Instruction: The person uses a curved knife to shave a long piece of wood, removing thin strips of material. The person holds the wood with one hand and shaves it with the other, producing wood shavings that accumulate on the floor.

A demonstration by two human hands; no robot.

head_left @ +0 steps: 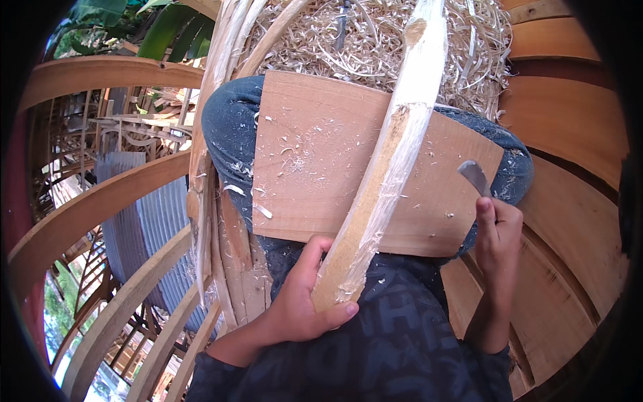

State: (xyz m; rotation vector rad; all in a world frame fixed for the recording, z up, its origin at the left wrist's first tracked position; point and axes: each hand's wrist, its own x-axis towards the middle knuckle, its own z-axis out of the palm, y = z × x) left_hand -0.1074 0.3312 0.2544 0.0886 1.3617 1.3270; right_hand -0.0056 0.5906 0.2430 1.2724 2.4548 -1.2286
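My left hand [301,295] is wrapped round the near end of a long pale wooden pole [382,181]. The pole slants away to the upper right, partly peeled, with rough fibres on its surface. It crosses above a flat wooden board [315,147] that lies over my lap and carries small shavings. Off to the right, my right hand [499,231] is closed on a knife with a short curved blade [474,175]. The blade points up and to the left, apart from the pole. The knife's handle is hidden in my fist.
Curly wood shavings [301,40] are heaped beyond my knees, with a dark upright tool [342,27] stuck among them. Long rough wood pieces [207,201] stand close at my left. Wooden slats [562,120] curve along the right, and curved rails [100,194] along the left.
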